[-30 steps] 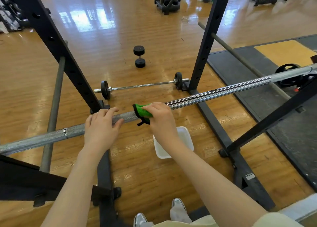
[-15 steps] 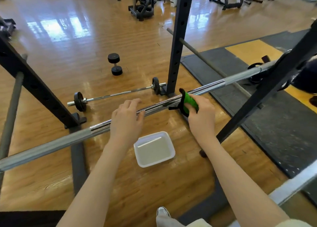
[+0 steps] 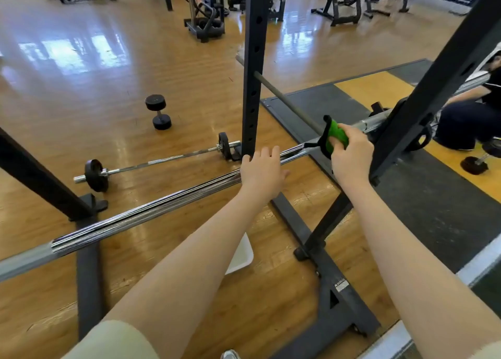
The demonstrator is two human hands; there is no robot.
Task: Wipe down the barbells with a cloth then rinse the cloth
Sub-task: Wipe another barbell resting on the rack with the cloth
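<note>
A long chrome barbell (image 3: 151,209) lies across the squat rack, running from lower left to upper right. My right hand (image 3: 351,155) grips a green cloth with black trim (image 3: 334,136) wrapped around the bar near the right rack upright. My left hand (image 3: 261,170) rests on the bar a little to the left of it, fingers extended over the top. A white basin (image 3: 242,258) sits on the floor below, mostly hidden by my left forearm. A second, smaller barbell (image 3: 160,162) with small plates lies on the wooden floor behind the rack.
Black rack uprights (image 3: 253,68) and base beams (image 3: 333,285) surround the bar. A black dumbbell (image 3: 158,112) stands on the floor beyond. A person in dark clothes (image 3: 471,114) crouches at the right on the black and yellow platform. Gym machines line the back.
My right hand has slid the cloth to the right along the bar, up to the right upright. My left hand followed rightward along the bar, and my view shifted right.
</note>
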